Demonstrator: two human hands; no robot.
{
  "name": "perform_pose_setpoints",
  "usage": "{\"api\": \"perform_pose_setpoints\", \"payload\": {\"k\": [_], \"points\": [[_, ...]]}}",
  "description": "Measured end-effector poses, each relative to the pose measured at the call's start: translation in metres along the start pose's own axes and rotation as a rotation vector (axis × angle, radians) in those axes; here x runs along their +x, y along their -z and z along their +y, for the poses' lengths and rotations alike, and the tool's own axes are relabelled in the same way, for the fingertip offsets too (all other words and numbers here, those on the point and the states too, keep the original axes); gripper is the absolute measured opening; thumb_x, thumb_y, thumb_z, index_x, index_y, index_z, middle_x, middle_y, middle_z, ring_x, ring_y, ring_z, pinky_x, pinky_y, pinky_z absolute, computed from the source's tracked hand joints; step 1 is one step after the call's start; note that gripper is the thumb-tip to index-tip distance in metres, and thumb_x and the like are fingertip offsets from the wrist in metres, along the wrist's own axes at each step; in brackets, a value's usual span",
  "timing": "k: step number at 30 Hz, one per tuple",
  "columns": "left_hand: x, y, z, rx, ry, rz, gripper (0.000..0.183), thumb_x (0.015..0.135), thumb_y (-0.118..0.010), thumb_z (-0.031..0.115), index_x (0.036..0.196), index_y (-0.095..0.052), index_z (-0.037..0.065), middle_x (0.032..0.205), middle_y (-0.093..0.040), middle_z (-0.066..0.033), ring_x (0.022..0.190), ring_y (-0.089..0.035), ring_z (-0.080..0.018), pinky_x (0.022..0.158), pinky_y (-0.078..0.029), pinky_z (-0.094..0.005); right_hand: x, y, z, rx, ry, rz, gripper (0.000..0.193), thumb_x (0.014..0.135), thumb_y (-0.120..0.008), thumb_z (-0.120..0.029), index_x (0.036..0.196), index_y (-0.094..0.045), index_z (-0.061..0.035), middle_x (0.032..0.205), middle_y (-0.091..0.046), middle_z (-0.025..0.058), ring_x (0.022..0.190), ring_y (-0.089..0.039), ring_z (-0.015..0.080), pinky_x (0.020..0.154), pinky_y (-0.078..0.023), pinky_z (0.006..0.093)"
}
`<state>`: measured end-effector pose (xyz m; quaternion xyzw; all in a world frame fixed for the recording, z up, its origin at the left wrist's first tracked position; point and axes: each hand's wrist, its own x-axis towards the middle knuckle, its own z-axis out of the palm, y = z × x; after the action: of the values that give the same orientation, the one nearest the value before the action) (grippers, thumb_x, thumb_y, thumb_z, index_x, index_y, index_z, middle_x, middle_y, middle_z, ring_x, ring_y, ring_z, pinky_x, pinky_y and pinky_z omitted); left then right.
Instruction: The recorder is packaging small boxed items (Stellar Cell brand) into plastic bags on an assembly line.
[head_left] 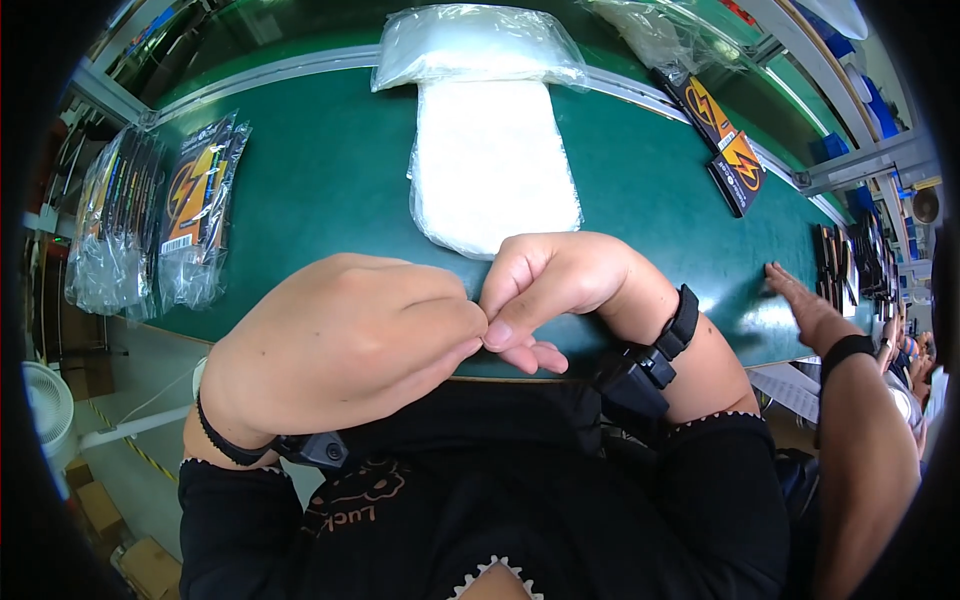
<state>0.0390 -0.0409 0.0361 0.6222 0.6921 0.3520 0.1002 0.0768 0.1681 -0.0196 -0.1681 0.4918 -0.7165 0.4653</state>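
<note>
1. Two hands meet over the near edge of the green table [310,165], tips touching.
2. Left hand [345,335]: back to camera, fingers bent inward and pressed side by side. Thumb hidden, so can't tell how far open it is or what it holds.
3. Right hand [565,285]: thumb laid in against bent index, next to no gap; lower fingers loosely curled. Thumb tip touches left fingertips. Can't tell if something thin is pinched there.
4. White stack [495,160], plastic-wrapped: flat on table, mid-table, just beyond both hands; right hand overlaps its near end in view, contact unclear.
5. Clear bag [480,45]: lies across far end of stack.
6. Bagged packs [195,215], black and orange: table's left side, just beside a bagged row [115,225], well apart from hands.
7. Two boxes, black and orange: near box [738,175] touches far box [705,110], far right of table.
8. Co-worker's hand [800,300]: right end, on table edge, fingers extended.
9. Black wrist device [632,385] strapped on right wrist; another [318,450] on left.
</note>
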Motion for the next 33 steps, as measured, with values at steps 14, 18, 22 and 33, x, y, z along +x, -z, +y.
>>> {"api": "perform_pose_setpoints", "payload": {"k": [14, 18, 22, 33], "points": [[0.007, -0.001, 0.0, 0.043, -0.057, 0.059, 0.015, 0.073, -0.067, 0.004, 0.087, -0.062, 0.001, 0.073, -0.059, -0.01, 0.062, -0.058, -0.0264, 0.053, -0.045, -0.0324, -0.006, 0.004, -0.003, 0.076, 0.053, -0.026, 0.027, 0.087, -0.058, -0.014, 0.068, -0.062, 0.0045, 0.062, -0.062, 0.012, 0.042, -0.056, 0.0166, 0.041, -0.043, 0.0246], [0.008, -0.003, -0.001, -0.028, -0.009, 0.113, 0.014, 0.072, -0.068, 0.003, 0.085, -0.063, 0.001, 0.073, -0.061, -0.0105, 0.062, -0.059, -0.0251, 0.054, -0.046, -0.0309, -0.006, 0.005, -0.001, 0.17, 0.095, -0.071, 0.028, 0.087, -0.057, -0.015, 0.069, -0.061, 0.0051, 0.062, -0.062, 0.0135, 0.042, -0.056, 0.0181, 0.042, -0.044, 0.0259], [0.012, -0.002, -0.003, -0.263, 0.1, 0.164, 0.013, 0.072, -0.068, 0.0, 0.085, -0.064, 0.0, 0.073, -0.063, -0.0096, 0.062, -0.061, -0.0197, 0.055, -0.047, -0.0273, -0.008, 0.003, 0.003, 0.189, 0.157, -0.039, 0.028, 0.089, -0.056, -0.018, 0.076, -0.061, 0.0057, 0.065, -0.062, 0.013, 0.045, -0.058, 0.0174, 0.043, -0.045, 0.0258], [0.006, -0.012, -0.033, -1.052, 0.352, 0.215, 0.012, 0.082, -0.062, -0.001, 0.093, -0.059, -0.005, 0.083, -0.062, -0.0105, 0.068, -0.062, -0.0136, 0.061, -0.052, -0.0224, 0.006, 0.011, 0.013, 0.063, 0.341, 0.16, 0.028, 0.091, -0.055, -0.023, 0.086, -0.062, 0.0045, 0.078, -0.064, 0.0104, 0.054, -0.059, 0.0144, 0.051, -0.047, 0.0235]]}}
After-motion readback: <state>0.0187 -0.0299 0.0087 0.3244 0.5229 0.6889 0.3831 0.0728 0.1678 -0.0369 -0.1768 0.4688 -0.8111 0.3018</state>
